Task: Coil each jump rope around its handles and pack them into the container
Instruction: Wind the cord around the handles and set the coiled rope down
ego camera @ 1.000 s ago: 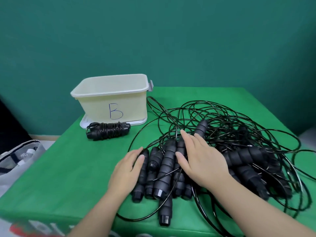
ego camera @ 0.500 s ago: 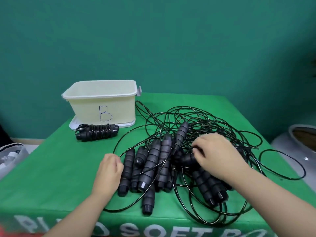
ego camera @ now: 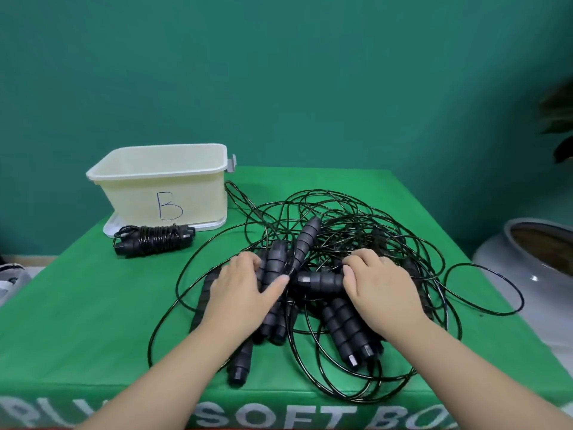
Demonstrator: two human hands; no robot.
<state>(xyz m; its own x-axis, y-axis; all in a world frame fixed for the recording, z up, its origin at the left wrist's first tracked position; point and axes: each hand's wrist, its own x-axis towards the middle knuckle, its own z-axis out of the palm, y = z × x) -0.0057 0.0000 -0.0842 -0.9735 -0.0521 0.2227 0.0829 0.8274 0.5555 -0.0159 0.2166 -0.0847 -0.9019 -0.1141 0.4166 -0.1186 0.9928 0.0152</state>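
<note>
A tangled heap of black jump ropes [ego camera: 366, 234] with several ribbed black handles lies in the middle of the green table [ego camera: 93, 305]. My left hand [ego camera: 245, 290] curls around an upright handle [ego camera: 274, 262] in the heap. My right hand [ego camera: 381, 287] grips a handle lying sideways [ego camera: 319, 282], which points left toward the other hand. One coiled jump rope [ego camera: 155, 240] lies in front of the cream container [ego camera: 161, 181] marked "B", which stands at the table's back left on its white lid.
A grey ceramic pot [ego camera: 527, 259] stands on the floor to the right of the table. Loose rope loops [ego camera: 483, 290] spread toward the table's right edge. A bag [ego camera: 12, 277] lies on the floor at the left.
My left hand has moved right onto the handles and curled around one. My right hand has pulled a handle sideways out of the heap. The view shifted slightly left.
</note>
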